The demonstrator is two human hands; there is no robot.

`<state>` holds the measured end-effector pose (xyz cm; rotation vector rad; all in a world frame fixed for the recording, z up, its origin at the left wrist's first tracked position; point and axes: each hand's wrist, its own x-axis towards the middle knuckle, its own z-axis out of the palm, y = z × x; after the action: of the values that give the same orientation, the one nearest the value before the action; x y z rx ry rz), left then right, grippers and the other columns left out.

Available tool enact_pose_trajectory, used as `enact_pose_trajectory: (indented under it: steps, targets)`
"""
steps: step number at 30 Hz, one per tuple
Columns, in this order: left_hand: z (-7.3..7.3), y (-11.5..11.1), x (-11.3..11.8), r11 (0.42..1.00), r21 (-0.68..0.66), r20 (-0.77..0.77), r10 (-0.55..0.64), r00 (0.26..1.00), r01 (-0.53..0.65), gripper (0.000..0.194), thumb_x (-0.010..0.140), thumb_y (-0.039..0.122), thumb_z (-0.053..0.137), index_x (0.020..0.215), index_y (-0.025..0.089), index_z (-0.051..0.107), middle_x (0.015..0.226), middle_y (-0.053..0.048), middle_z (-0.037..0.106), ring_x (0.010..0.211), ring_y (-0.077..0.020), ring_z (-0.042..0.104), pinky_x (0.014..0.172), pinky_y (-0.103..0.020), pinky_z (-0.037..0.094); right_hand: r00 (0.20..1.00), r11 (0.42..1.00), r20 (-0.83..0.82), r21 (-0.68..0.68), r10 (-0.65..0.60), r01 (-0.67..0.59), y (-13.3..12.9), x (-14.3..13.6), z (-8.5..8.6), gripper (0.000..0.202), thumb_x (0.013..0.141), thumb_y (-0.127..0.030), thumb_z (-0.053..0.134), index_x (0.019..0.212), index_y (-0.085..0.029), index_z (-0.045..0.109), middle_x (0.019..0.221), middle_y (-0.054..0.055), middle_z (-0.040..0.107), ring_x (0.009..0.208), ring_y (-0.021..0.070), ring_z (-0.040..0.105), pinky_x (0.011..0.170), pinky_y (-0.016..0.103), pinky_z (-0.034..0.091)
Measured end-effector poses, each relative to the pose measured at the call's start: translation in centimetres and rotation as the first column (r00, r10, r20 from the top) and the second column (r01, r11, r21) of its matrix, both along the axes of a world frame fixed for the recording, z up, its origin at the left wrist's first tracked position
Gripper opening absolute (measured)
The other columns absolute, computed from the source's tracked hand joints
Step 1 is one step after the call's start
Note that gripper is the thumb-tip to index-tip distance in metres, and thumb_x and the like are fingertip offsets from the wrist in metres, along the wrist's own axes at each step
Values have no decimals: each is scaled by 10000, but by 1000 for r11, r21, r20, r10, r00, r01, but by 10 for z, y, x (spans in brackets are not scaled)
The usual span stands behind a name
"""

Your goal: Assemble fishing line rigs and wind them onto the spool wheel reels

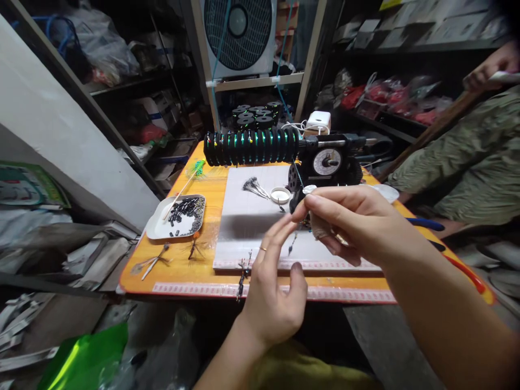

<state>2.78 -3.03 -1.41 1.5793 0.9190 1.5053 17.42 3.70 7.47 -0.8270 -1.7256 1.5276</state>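
Note:
My right hand [357, 222] is closed in a pinch over the white board. A thin pale line [299, 174] runs down from the black winding device to its fingertips. Some beige wrap shows around one of its fingers. My left hand [274, 287], with a ring on one finger, has its fingers stretched out and the thumb apart. Its fingertips come close to those of the right hand; whether they touch the line I cannot tell. Below the fingers a small dark piece [291, 249] appears over the white board [244, 227]. Behind stands the winding device [325, 162] with a row of black spools [252, 147].
A white tray [152, 222] of small black parts sits at left. A bundle of black-tipped pieces [254, 186] and a round white lid [280, 195] lie on the board. Pliers with blue and red handles [465, 271] are at right. Another person's hand [493, 65] is at upper right.

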Motion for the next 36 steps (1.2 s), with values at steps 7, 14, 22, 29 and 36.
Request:
enact_pose_trajectory:
  steps: [7,14,22,29,36]
  targets:
    - [17,35,14,997,34,195,59,979,-67,225,963,290,543,1168,214,595,1143,-82,642,1109,-221,593,1011,-382,439,999,999,54,36,0,-2,2,2,10,343,951,-450,553,819,-159,676,457,-60,535,279,21,408,276,109,309]
    - [18,23,14,961,-212,416,-74,906,175,114,927,283,589,876,182,574,764,0,637,736,-137,593,752,-274,462,988,969,-156,-244,-5,-33,5,0,-13,276,897,-401,613,834,-145,698,437,-45,563,245,18,363,319,140,389]
    - [15,14,9,765,-313,726,-190,661,563,223,856,304,628,761,165,482,486,85,482,382,-82,551,482,-185,423,954,842,-299,-517,-10,-153,12,-12,-30,349,874,-408,603,660,-133,623,393,-29,535,223,13,332,244,74,198]
    - [-1,-5,13,737,-274,808,-172,564,617,223,907,248,595,744,146,481,500,63,563,405,-91,630,603,-229,534,962,862,-266,-501,-63,-82,11,-14,-29,358,879,-414,598,648,-141,601,388,-44,501,225,-1,306,252,70,196]
    - [-10,-15,16,689,-293,850,-129,511,663,231,961,321,543,859,118,584,574,-1,660,423,-105,649,487,-186,525,969,884,-247,-456,-18,-100,10,-10,-32,358,881,-445,588,687,-144,612,425,-31,536,236,13,311,257,98,167]
